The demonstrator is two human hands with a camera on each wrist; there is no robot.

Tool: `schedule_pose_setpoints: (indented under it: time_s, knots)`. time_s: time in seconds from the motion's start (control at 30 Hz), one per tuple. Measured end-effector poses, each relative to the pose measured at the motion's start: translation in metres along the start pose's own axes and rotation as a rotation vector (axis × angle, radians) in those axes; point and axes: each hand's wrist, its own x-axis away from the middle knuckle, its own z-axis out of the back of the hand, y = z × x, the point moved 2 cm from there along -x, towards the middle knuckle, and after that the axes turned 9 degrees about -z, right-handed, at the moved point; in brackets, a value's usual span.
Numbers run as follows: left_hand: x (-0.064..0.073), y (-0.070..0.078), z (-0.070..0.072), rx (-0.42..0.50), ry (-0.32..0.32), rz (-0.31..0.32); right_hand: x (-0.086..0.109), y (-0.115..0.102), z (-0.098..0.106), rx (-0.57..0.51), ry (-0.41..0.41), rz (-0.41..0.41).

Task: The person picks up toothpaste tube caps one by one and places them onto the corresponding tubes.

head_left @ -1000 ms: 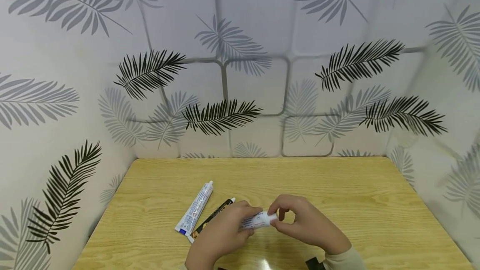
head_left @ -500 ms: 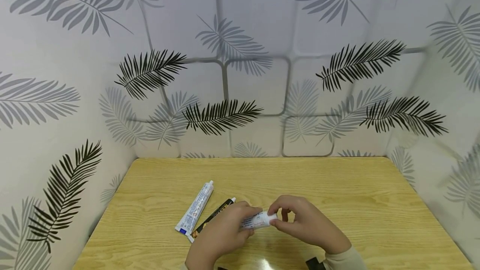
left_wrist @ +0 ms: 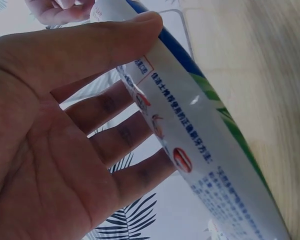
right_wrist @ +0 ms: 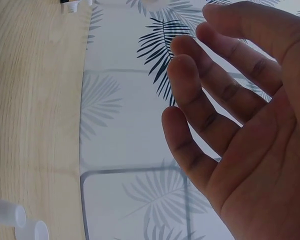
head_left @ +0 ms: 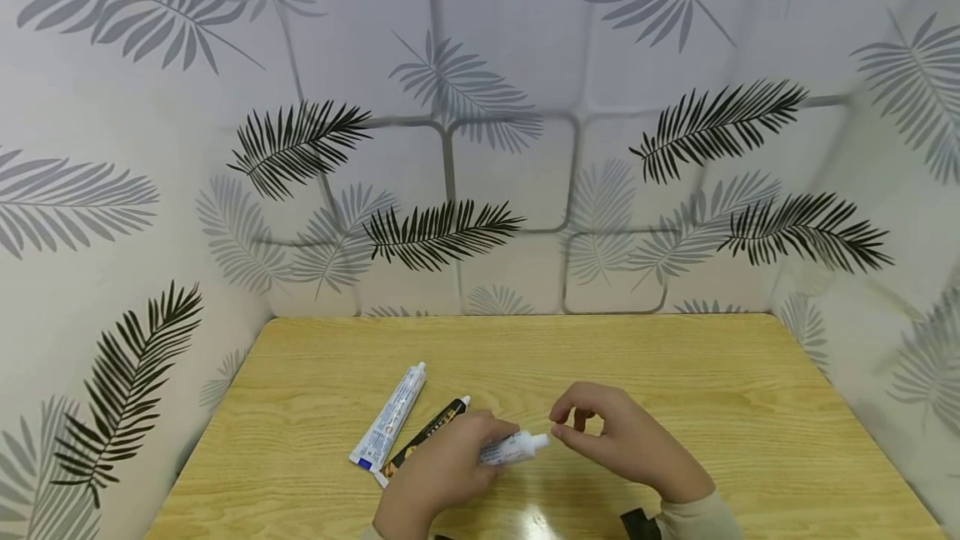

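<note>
1. The left hand (head_left: pixel 453 452) is holding the tube (head_left: pixel 513 448), its thumb pressing along one side and its fingers curling behind the other.
2. The tube is sitting in the left hand's grip with its narrow white tip (head_left: pixel 540 442) pointing toward the right hand (head_left: pixel 603 432); below the thumb it is showing blue print, small red drawings and a blue and green edge.
3. The right hand is hovering just beyond the tip, holding nothing that shows; its fingers are bending loosely, and the thumb and forefinger are leaving only a narrow gap.
4. Two small white caps (right_wrist: pixel 10 214) are lying side by side on the worktop (head_left: pixel 697 373), near the right hand.
5. The black tube (head_left: pixel 427 433) is lying just left of the left hand, which is partly covering it from the head view.
6. The blue-cornered tube (head_left: pixel 390 417) is lying farther left of the left hand, its flat end close to that of the black tube; whether they are touching is hard to tell.
7. A pale sleeve (head_left: pixel 697 519) is covering the arm behind the right hand.
8. Beyond both hands, a leaf-patterned wall (head_left: pixel 510 173) is standing behind the worktop.
</note>
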Motion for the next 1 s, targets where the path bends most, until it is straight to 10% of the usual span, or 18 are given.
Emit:
schedule_pose_setpoints:
  time_s: [0.57,1.0]
  knots:
    - [-0.003,-0.008,-0.01,0.06,-0.055,0.006,0.005,0.004,0.014,0.005,0.005,-0.074]
    - [0.006,-0.021,0.007,0.146,0.081,0.033,0.022,0.019,0.051,0.123,0.176,-0.191]
